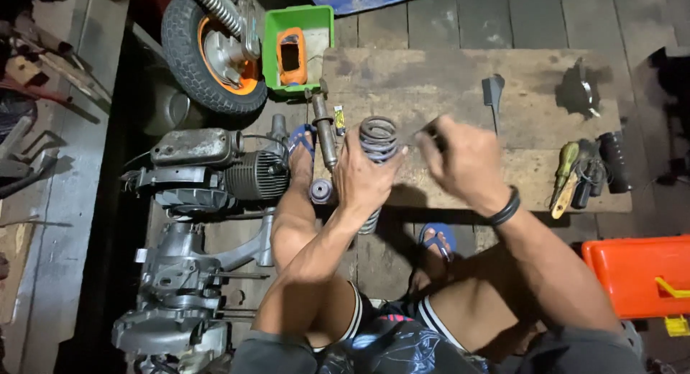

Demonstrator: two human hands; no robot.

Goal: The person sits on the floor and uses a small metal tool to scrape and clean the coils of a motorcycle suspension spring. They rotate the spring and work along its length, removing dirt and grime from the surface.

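My left hand (365, 176) grips a grey coil spring (378, 138) that stands upright over a wooden board (460, 79); the spring's lower coils (369, 221) show below my wrist. My right hand (463, 162), with a black band on the wrist, is closed on a small dark tool (431, 129) held close to the top of the spring. A dark shock absorber rod (323, 133) lies on the board just left of the spring.
A small engine (215, 172) and more engine parts (180, 288) lie on the left. A tyre with an orange rim (208, 50) and a green tray (298, 47) are at the back. Screwdrivers (575, 176) lie at the right, an orange box (636, 273) near my right knee.
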